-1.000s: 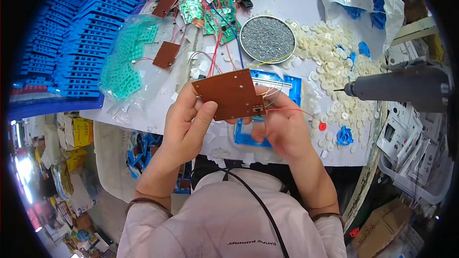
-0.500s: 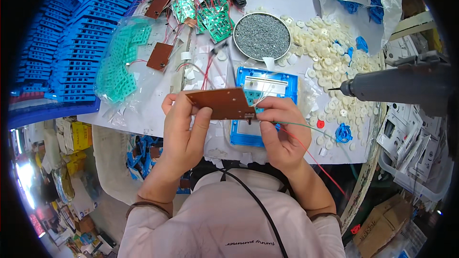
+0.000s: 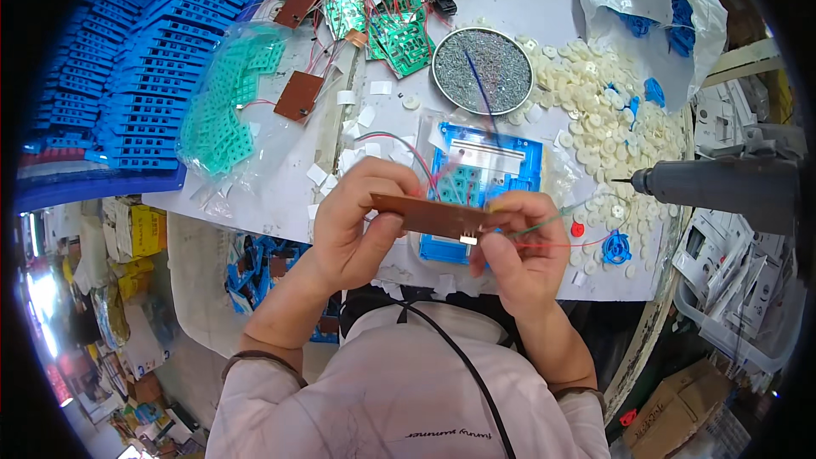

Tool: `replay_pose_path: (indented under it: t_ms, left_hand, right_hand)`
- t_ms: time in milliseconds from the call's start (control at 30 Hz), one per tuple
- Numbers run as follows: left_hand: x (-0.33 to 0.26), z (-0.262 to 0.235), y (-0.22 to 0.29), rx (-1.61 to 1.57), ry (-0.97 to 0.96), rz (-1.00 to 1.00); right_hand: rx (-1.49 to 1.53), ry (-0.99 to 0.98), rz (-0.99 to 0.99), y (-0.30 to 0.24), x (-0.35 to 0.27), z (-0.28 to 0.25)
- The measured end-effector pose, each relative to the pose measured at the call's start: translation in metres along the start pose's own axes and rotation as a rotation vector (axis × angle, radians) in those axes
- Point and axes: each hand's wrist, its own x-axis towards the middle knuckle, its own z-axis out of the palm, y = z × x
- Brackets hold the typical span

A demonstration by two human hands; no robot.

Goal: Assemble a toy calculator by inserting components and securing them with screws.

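Between my hands, above the table, is a brown circuit board (image 3: 429, 215), tilted so that little of its face shows. My left hand (image 3: 357, 225) pinches its left end between thumb and fingers. My right hand (image 3: 529, 246) is closed on the right end, where a small metal part (image 3: 468, 240) sits at the edge. A red wire (image 3: 582, 244) and a green one trail out to the right past that hand; more thin wires arch up from behind the board. Beneath it lies an open blue plastic casing (image 3: 531, 157) with a pale green button pad (image 3: 460, 184) inside.
A round dish of small screws (image 3: 483, 68) stands behind the casing, beside a spread of cream plastic discs (image 3: 586, 89). From the right juts a grey electric screwdriver (image 3: 705, 183). Wired boards (image 3: 399, 38), bagged green pads (image 3: 223, 110) and stacked blue casings (image 3: 161, 76) fill the left.
The board has moved right and slightly nearer me with both hands, and has tipped so that its face shows narrower. The wires have swung; the whole view has shifted slightly.
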Motion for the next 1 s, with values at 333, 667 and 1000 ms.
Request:
replay_pose_path:
  t_ms: [333, 667, 1000]
  left_hand:
    - [0.006, -0.003, 0.005, 0.108, -0.079, 0.091]
    - [-0.022, 0.013, 0.016, -0.086, -0.141, -0.377]
    - [-0.023, 0.020, 0.003, 0.301, -0.203, 0.026]
  right_hand:
    - [-0.316, -0.271, 0.159, -0.003, 0.002, -0.020]
    - [-1.036, -0.241, -0.237, -0.040, -0.009, -0.024]
    - [-0.434, -0.332, 0.015, -0.012, -0.012, -0.027]
